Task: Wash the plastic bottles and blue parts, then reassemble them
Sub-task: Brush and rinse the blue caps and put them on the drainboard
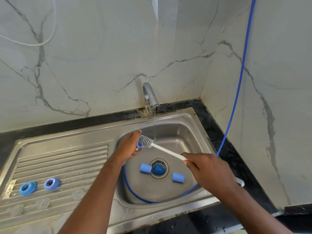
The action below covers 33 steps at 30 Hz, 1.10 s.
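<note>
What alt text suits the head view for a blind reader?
The left hand holds a blue ring while the right hand holds a white bottle brush, bristles at the ring, under a thin tap stream over a steel sink. Two blue tubes lie by the drain; two blue rings sit on the drainboard.

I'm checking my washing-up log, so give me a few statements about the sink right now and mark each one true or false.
1. The left hand holds a blue part against the brush head. True.
2. The tap is off. False: a thin stream runs from it.
3. Two blue rings lie on the drainboard. True.
4. The right hand holds a sponge. False: it grips the brush's white handle.
5. The blue cylinders lie on the drainboard. False: both lie in the sink basin by the drain.
</note>
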### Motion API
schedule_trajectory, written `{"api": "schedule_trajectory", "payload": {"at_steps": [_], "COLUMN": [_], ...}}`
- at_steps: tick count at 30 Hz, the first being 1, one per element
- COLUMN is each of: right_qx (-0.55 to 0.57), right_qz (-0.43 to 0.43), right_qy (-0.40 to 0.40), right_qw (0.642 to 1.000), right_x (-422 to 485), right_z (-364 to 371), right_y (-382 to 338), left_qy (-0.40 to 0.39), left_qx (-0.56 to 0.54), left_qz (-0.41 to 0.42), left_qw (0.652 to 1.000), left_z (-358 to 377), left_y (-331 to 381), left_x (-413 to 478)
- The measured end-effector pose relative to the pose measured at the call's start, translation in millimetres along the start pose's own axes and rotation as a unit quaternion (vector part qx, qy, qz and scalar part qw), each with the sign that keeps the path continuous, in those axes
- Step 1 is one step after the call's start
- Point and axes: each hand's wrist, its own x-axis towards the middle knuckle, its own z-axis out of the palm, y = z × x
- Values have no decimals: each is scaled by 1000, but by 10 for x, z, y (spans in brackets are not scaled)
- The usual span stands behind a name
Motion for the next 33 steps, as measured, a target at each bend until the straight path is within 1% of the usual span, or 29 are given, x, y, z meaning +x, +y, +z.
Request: {"api": "schedule_trajectory", "payload": {"at_steps": [2, 3, 4, 6, 8, 10, 12, 14, 16, 18, 20, 21, 23, 25, 27, 30, 31, 33], "right_qx": [21, 26, 20, -24, -66, -105, -145, -164, -136, -97, -59, -37, 8, 61, 81, 65, 58, 33], "right_qz": [41, 56, 52, -7, -72, -126, -157, -166, -151, -117, -65, -43, -2, 26, 27, -12, -28, -46], "right_qy": [28, 46, 70, 120, 142, 141, 129, 105, 76, 45, -11, -22, -33, -43, -48, -22, -17, -9], "right_qw": [999, 997, 996, 992, 985, 976, 968, 967, 976, 987, 996, 998, 999, 997, 995, 998, 998, 998], "right_x": [20, 25, 33, 65, 86, 128, 162, 180, 187, 188, 183, 181, 182, 172, 149, 125, 115, 90], "right_z": [-15, -20, -19, -12, -37, -43, -24, -18, 6, 30, 37, 40, 31, 56, 89, 99, 79, 14], "right_y": [3, 11, 20, 69, 114, 150, 165, 160, 180, 148, 62, 10, -111, -218, -317, -363, -352, -279], "left_qy": [-10, -31, -59, -116, -147, -163, -171, -169, -156, -125, -80, -58, -12, 21, 28, 14, 1, -32], "left_qx": [24, 31, 31, 46, 79, 82, 94, 119, 104, 67, 18, -5, -43, -98, -159, -238, -240, -183], "left_qz": [-13, -28, -51, -98, -122, -137, -143, -135, -115, -71, -16, 6, 27, 28, 24, -5, -11, -10], "left_qw": [1000, 999, 996, 987, 978, 974, 970, 969, 975, 987, 997, 998, 999, 995, 987, 971, 971, 982], "left_z": [-56, -75, -95, -147, -183, -200, -216, -234, -239, -217, -156, -116, -42, -4, 15, -2, -32, -116], "left_y": [29, 41, 54, 63, 68, 84, 99, 96, 46, -25, -74, -95, -121, -137, -112, -29, -12, 1], "left_x": [-7, -19, -33, -62, -78, -77, -68, -60, -40, -11, 20, 35, 56, 83, 95, 108, 105, 89]}}
